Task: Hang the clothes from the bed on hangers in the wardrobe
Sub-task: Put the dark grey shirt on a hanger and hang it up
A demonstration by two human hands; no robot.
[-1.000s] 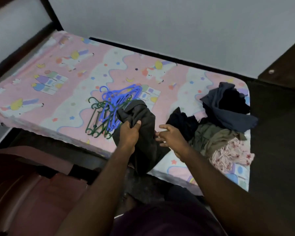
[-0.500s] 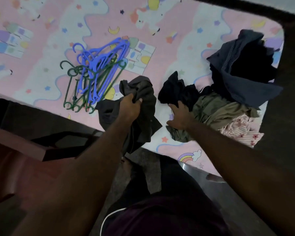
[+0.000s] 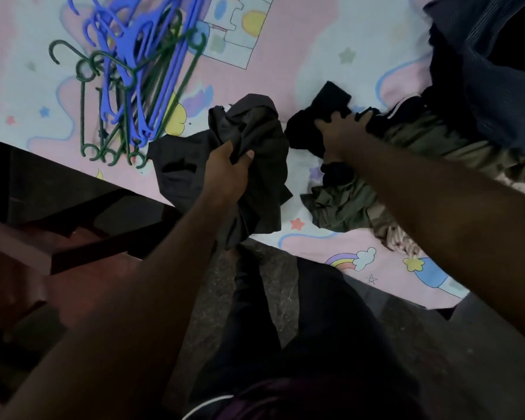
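Dim light is being caught mostly by the bedsheet (image 3: pixel 315 40) toward twelve o'clock. The dark clothes (image 3: pixel 264 140) are being reduced to near-black shapes, the floor (image 3: pixel 282 277) toward six o'clock is being shadowed, and detail is being softly blurred.

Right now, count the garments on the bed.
5: grey garment in left hand; black garment in right hand; olive garment, navy garment, patterned garment piled right. Others may hide.

Dark purple shirt (image 3: pixel 288 400); dark trousers (image 3: pixel 255 322); sleeveless forearms (image 3: pixel 152 283)
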